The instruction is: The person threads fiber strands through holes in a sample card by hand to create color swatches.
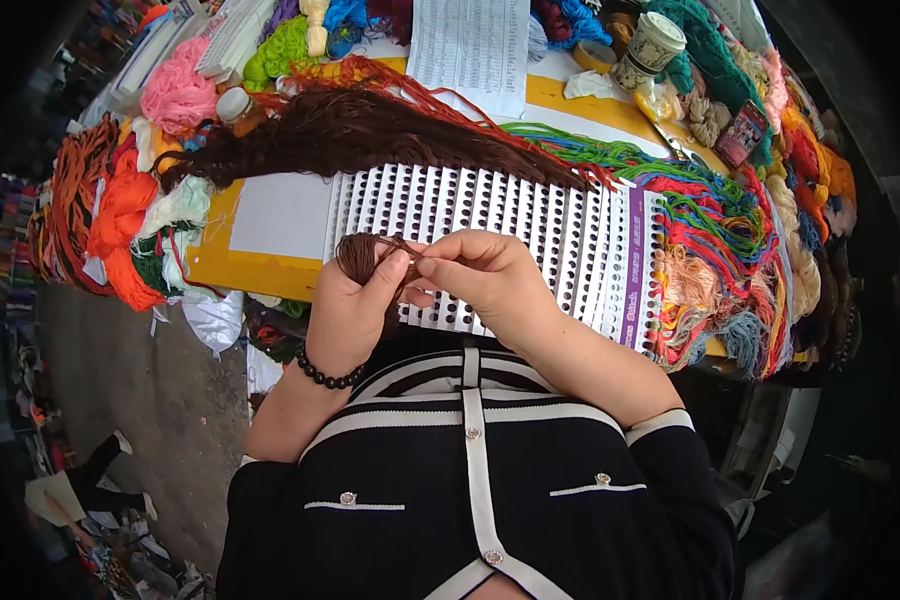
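A small bundle of brown thread (357,257) is gripped in my left hand (355,300), its looped end bulging out past the fingers. My right hand (490,275) pinches strands of the same bundle, its thumb and forefinger close to my left thumb. Both hands are over the white cards with rows of punched holes (560,240), near the table's front edge. Beyond them a long heap of dark brown thread (360,130) lies across the top of the cards. The fingertips hide part of the strands between the hands.
Multicoloured thread (715,235) hangs over the cards' right end; orange skeins (130,235) lie at left. At the back are a printed sheet (467,50), a paper cup (650,50), a jar (236,106), scissors (675,145) and a phone (742,135). Another person (80,490) is at lower left.
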Tool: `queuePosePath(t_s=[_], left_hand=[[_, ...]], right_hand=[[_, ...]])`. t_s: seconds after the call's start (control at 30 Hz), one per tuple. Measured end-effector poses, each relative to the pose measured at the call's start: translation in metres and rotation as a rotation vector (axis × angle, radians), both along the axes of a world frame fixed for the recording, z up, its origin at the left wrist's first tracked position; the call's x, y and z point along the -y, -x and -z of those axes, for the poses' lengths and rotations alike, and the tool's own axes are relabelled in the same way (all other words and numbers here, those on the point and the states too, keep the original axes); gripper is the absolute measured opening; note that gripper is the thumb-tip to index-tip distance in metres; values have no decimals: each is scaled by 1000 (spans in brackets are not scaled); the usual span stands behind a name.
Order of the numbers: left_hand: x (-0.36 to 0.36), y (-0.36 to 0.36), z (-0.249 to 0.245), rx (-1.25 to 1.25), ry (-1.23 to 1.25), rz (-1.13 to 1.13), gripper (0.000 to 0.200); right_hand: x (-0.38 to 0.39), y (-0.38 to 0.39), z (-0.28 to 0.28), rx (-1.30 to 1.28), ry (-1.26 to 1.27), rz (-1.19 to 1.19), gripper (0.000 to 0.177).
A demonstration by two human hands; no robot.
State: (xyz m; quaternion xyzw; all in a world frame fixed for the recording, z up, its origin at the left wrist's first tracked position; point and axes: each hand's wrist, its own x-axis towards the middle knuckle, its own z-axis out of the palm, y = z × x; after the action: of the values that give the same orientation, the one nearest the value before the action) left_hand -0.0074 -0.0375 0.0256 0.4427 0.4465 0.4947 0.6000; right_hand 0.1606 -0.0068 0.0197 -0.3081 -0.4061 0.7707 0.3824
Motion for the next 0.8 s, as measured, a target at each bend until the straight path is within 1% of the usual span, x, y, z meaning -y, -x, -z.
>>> queuePosePath(t_s=[0.03,0.1,0.13,0.17,0.2,0.23,0.3,0.33,0.37,0.4,0.43,0.5,0.63,0.7,0.73,0.8], left_hand=[[1,0,1,32,-9,-23,17],[0,2,2,63,-18,-51,18],[-1,4,2,113,-14,-101,18],[-2,8,3,163,-9,-150,18],[-1,15,3,243,64,-125,23],[-1,16,3,244,63,-129,23],[-2,16,-1,350,22,110,30],[-1,10,-7,334,78,105,37],[-2,7,-6,335,78,103,37],[-2,5,-4,247,71,91,38],[-2,4,-4,158,64,78,39],[-2,3,-5,155,81,73,40],[-1,2,-3,171,84,73,41],[-2,2,0,169,84,79,41],[-2,2,2,161,70,89,41],[-3,1,4,153,55,102,41]], right_hand=[[-2,0,1,0,0,-1,9],[-6,0,8,-214,124,23,7],[-6,2,10,-156,78,23,9],[-14,-1,6,-367,320,78,13],[-18,-5,11,-424,400,33,13],[-20,-6,13,-481,478,-11,14],[-17,-5,5,-440,443,-3,14],[-16,-3,-1,-283,376,18,14],[-15,0,-4,-126,308,38,15],[-12,4,-3,-85,261,65,15],[-12,4,-2,-85,262,64,15],[-12,3,2,-77,221,20,14],[-12,4,2,-130,238,14,14],[-6,12,-11,-48,194,88,13],[-7,11,-8,-48,196,90,13],[-9,9,-2,-76,102,-45,15]])
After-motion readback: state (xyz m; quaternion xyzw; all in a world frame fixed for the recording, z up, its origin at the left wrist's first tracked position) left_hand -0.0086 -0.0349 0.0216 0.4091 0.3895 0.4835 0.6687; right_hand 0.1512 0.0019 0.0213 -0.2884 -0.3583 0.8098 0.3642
